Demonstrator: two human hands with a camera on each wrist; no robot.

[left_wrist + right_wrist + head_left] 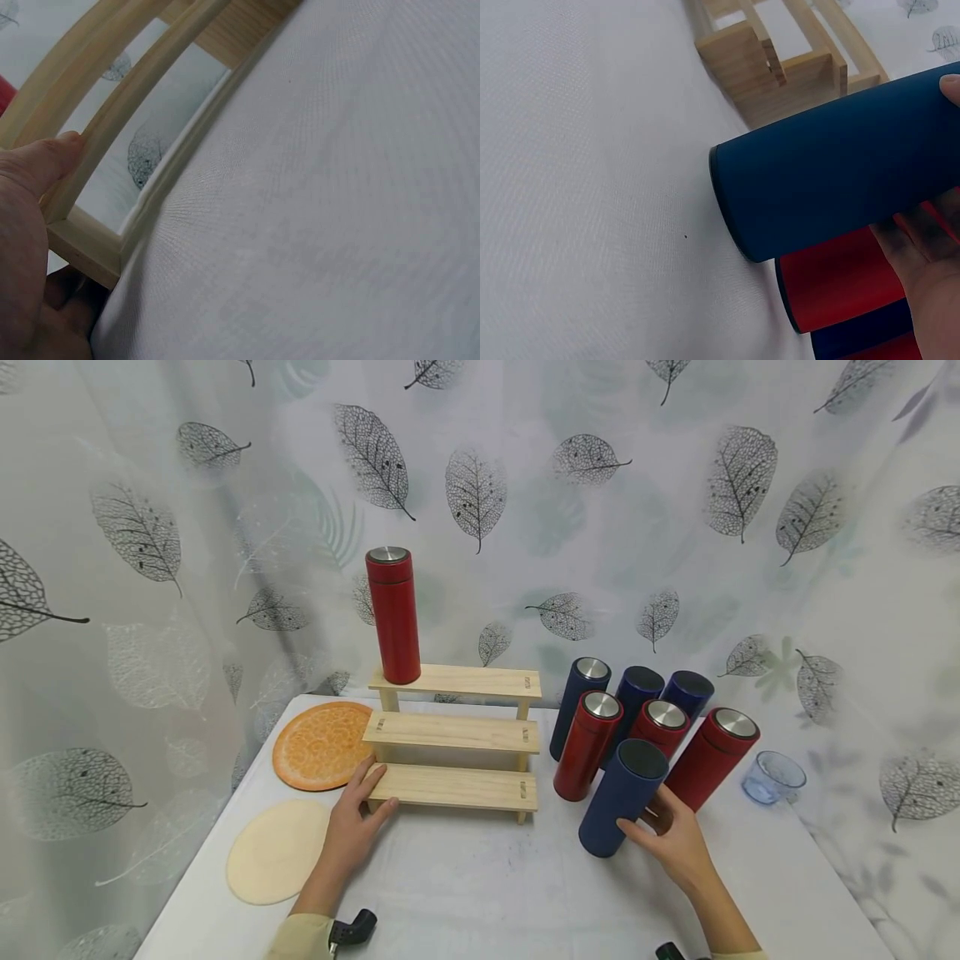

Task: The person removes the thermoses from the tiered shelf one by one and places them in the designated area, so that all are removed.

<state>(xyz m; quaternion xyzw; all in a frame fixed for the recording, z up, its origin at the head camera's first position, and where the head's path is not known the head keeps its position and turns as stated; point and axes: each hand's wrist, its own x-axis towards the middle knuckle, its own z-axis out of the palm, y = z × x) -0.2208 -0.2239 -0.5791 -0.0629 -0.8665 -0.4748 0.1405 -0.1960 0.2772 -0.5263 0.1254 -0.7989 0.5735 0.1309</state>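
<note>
My right hand point(678, 839) grips a blue thermos flask point(618, 806), its thumb on the near side and the fingers round the right side. In the right wrist view the flask point(832, 161) is tilted, its dark-rimmed base towards the white cloth. My left hand point(356, 822) holds the left end of a three-step wooden rack point(457, 785) at the lowest step. The left wrist view has the thumb on the edge of the wood point(112, 124) and fingers curled beside the rack's foot. A red flask point(394, 618) stands upright on the left of the top step.
Several red flasks point(588, 747) and blue flasks point(573, 710) stand close together right of the rack. A small glass cup point(772, 777) is at the far right. Left lie an orange patterned round mat point(322, 747) and a cream round mat point(273, 852). A leaf-print curtain point(480, 577) hangs behind.
</note>
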